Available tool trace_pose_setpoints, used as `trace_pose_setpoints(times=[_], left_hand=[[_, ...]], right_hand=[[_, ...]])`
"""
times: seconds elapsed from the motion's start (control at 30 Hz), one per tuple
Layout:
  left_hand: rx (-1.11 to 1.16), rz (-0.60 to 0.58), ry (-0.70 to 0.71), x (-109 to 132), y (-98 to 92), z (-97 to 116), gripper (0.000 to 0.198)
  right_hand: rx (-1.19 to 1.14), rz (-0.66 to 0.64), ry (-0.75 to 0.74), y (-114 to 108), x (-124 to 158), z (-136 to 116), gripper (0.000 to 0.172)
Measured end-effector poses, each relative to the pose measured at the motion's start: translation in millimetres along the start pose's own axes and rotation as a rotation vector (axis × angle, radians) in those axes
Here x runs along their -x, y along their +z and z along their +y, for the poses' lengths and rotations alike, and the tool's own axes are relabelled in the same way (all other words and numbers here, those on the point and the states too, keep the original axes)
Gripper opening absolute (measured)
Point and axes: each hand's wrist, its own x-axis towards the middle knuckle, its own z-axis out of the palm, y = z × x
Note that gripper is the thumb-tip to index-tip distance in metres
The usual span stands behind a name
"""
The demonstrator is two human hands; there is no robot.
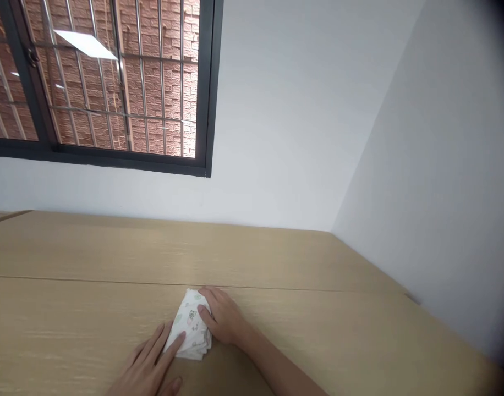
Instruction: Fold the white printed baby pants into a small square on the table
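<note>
A folded white cloth [191, 324] with small green and grey prints lies on the wooden tabletop [91, 313]. Several layers show at its lower right corner. My left hand [147, 363] rests flat at the cloth's left side, fingers stretched out, with the index fingertip on its lower part. On the opposite side, my right hand [223, 316] is curled round the right edge, its thumb on top and its fingers at the upper right corner. The undersides of the right fingers are hidden.
A thin seam [111, 281] runs across the tabletop beyond the cloth. Behind the table is a white wall [277, 121] with a dark-framed window [208, 110] and metal bars outside. Another wall [442, 165] borders the table at the right.
</note>
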Motion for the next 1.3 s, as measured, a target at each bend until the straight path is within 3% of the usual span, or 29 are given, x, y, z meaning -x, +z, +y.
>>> trace_pose_setpoints(times=[0.3, 0.57, 0.7, 0.77, 1.07, 1.3], left_hand=[[0.087, -0.038, -0.019, -1.2, -4.3, 0.2, 0.054], [0.273, -0.269, -0.151, -4.5, -31.7, 8.5, 0.052], [0.323, -0.314, -0.193, -5.2, -34.8, 10.3, 0.055], [0.359, -0.287, -0.219, -6.1, -34.1, 11.1, 0.055], [0.641, 0.037, -0.325, -16.7, -27.9, 13.3, 0.036], [0.705, 0.063, -0.292, -11.1, -13.1, 5.9, 0.032]], right_hand=[[0.005, -0.011, 0.012, 0.7, 1.6, -0.7, 0.030], [0.013, -0.021, -0.003, 0.0, -1.5, 1.9, 0.031], [0.011, -0.032, 0.002, 1.3, -2.8, 4.5, 0.031], [0.002, -0.030, 0.000, 1.6, -2.8, 5.1, 0.032], [-0.015, -0.026, 0.002, 0.6, -3.3, 4.0, 0.037], [0.059, 0.036, -0.033, -1.8, -2.1, -1.4, 0.036]])
